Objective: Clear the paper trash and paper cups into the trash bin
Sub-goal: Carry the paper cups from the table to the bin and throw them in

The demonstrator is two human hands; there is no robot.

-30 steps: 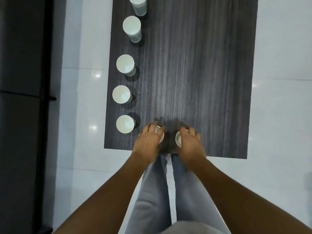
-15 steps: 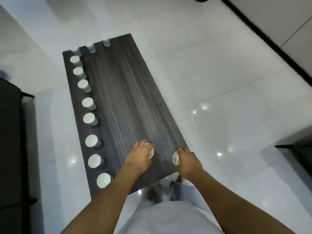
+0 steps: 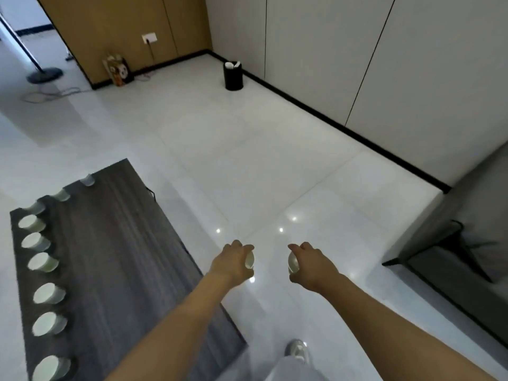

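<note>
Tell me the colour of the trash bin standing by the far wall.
Black. The trash bin shows in the head view, with something white poking above its rim.

The floor (image 3: 247, 166) is glossy pale tile, mirroring small ceiling lights. The table (image 3: 115, 265) top looks like dark grey wood grain with a matt finish. The paper cups (image 3: 46, 294) lined along its edge are white and smooth inside. The trash bin (image 3: 233, 78) is black and matt. The far wall panels (image 3: 123, 20) look like tan wood, the nearer wall (image 3: 357, 50) smooth and pale
</note>
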